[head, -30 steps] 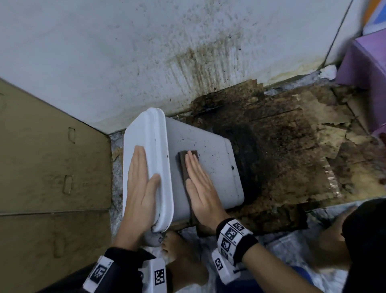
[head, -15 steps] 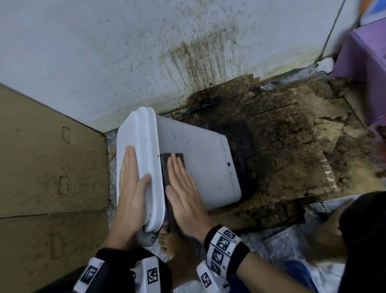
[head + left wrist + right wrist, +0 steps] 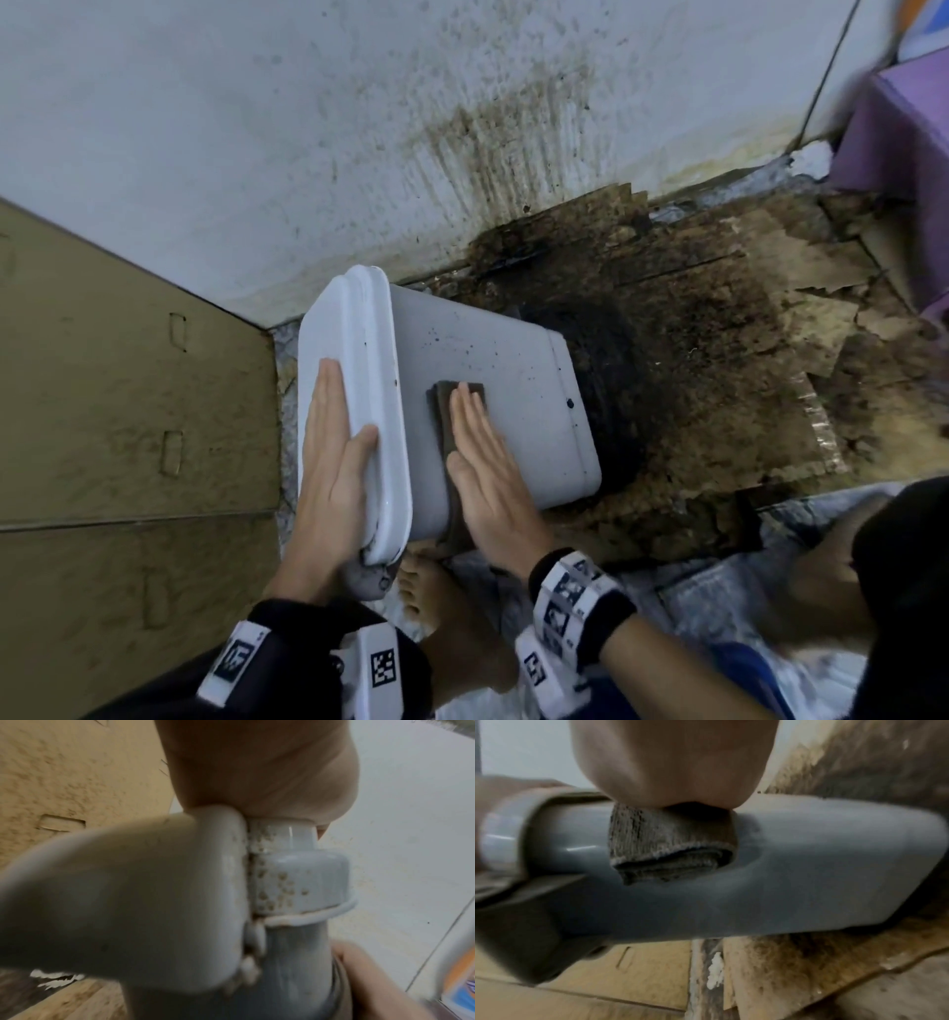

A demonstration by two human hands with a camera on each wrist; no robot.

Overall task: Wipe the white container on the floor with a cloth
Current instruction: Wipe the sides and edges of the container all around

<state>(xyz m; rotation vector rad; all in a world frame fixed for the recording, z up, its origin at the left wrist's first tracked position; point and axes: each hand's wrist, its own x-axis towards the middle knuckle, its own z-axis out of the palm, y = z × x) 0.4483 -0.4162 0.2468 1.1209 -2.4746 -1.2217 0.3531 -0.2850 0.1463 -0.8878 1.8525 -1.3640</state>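
A white container (image 3: 493, 390) is tipped on its side on a stained floor (image 3: 719, 360); its lid is braced by the flat left hand (image 3: 334, 473). A dark folded cloth (image 3: 452, 411) is pressed against its side by the flat, straight-fingered right hand (image 3: 488, 473).

One white container (image 3: 493, 401), one dark folded cloth (image 3: 445, 411), two hands: left hand (image 3: 334, 478), right hand (image 3: 488, 478), and one bare foot (image 3: 436, 606) below

Your right hand (image 3: 672, 760) presses flat on a folded grey-brown cloth (image 3: 670, 845), which sticks out below your palm against the white container (image 3: 821, 862); under the container, stained cardboard (image 3: 795, 963) lies beyond your wrist
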